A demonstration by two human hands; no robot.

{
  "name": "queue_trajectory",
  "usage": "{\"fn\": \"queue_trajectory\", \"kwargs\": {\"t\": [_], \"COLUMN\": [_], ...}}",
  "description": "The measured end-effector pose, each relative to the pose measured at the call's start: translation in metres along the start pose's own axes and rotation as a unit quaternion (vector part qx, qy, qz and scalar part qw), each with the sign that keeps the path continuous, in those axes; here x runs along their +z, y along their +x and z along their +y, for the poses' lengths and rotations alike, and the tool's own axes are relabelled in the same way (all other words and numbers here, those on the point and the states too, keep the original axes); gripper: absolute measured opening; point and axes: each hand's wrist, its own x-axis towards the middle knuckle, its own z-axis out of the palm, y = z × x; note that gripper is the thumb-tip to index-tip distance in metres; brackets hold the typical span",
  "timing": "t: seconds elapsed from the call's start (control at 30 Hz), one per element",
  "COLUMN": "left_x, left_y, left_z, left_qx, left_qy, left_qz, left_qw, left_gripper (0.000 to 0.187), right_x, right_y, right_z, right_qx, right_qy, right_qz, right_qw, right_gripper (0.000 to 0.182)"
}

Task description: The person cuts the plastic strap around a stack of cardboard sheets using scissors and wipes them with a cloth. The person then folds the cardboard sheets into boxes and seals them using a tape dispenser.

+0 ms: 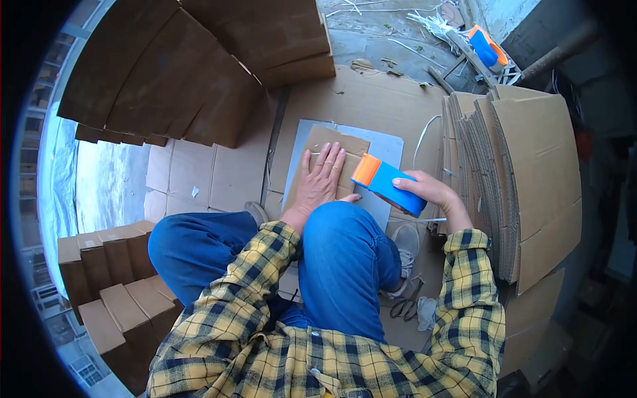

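Observation:
Flat on a piece of brown cardboard (307, 147) rests my left hand (321, 178), its fingers spread and nothing held in it. The cardboard lies on a pale board (391, 149) on the floor. My right hand (428, 191) is wrapped round a blue tape dispenser (391, 186) with an orange front end. That front end is over or against the cardboard's right edge; whether it touches, I cannot tell. The underside of the dispenser is hidden.
Flattened cardboard sheets (537, 166) are stacked at the right. Large boxes (179, 66) stand at the upper left, smaller boxes (126, 302) at the lower left. A second tape dispenser (488, 48) lies at the upper right. Scissors (405, 308) lie near my shoe.

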Motion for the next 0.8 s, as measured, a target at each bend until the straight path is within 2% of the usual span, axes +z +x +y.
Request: {"fn": "queue_trajectory", "kwargs": {"t": [0.2, 0.43, 0.53, 0.6, 0.63, 0.8], "left_x": [0.006, 0.005, 0.004, 0.004, 0.003, 0.003], "left_y": [0.001, 0.004, 0.003, 0.005, 0.006, 0.005], "left_z": [0.003, 0.005, 0.006, 0.007, 0.007, 0.008], "left_qx": [-0.008, -0.013, -0.012, -0.018, -0.013, -0.010], "left_qy": [0.038, 0.051, 0.038, 0.037, 0.038, 0.044], "left_qz": [0.001, -0.015, -0.024, -0.026, -0.029, -0.035], "left_qw": [0.999, 0.999, 0.999, 0.999, 0.999, 0.998], "left_gripper": [0.096, 0.094, 0.095, 0.095, 0.095, 0.094], "right_x": [0.000, -0.016, -0.021, -0.022, -0.018, -0.018], "right_y": [0.013, -0.004, -0.035, -0.049, -0.049, 0.007], "right_z": [0.017, 0.035, 0.058, 0.067, 0.070, 0.064], "right_qx": [-0.039, -0.054, -0.023, 0.030, 0.021, 0.031], "right_qy": [-0.049, -0.110, -0.088, -0.110, -0.115, -0.182], "right_qz": [0.037, 0.048, 0.077, 0.094, 0.110, 0.082], "right_qw": [0.997, 0.991, 0.993, 0.989, 0.987, 0.979], "right_gripper": [0.073, 0.069, 0.065, 0.063, 0.064, 0.071]}}
